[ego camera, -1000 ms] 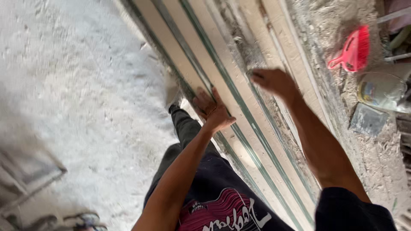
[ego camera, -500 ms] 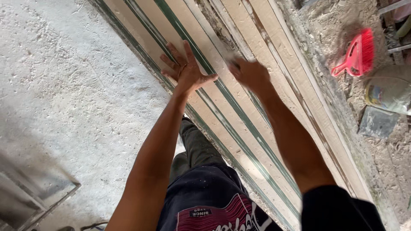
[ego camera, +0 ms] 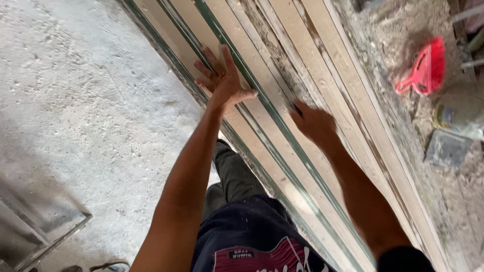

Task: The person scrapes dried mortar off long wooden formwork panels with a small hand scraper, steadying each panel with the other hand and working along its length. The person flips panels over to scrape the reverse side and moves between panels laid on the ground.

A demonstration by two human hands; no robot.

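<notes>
Head view: our left hand [ego camera: 223, 80] presses flat, fingers spread, on long boards [ego camera: 282, 106]; our right hand's [ego camera: 313, 122] grip we cannot tell; red dustpan [ego camera: 424, 68] lies well apart.

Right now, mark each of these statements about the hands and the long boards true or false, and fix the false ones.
1. The left hand lies flat, fingers spread, on the pale boards. True.
2. The right hand holds the red brush. False: the red brush lies apart on the dusty ground to the right, and the right hand is on the boards.
3. Green strips run along the boards. True.
4. Both hands are gloved. False: both are bare.
5. The boards lie crosswise to the person's arms. False: they run lengthwise, away from the person, roughly along the arms.
</notes>
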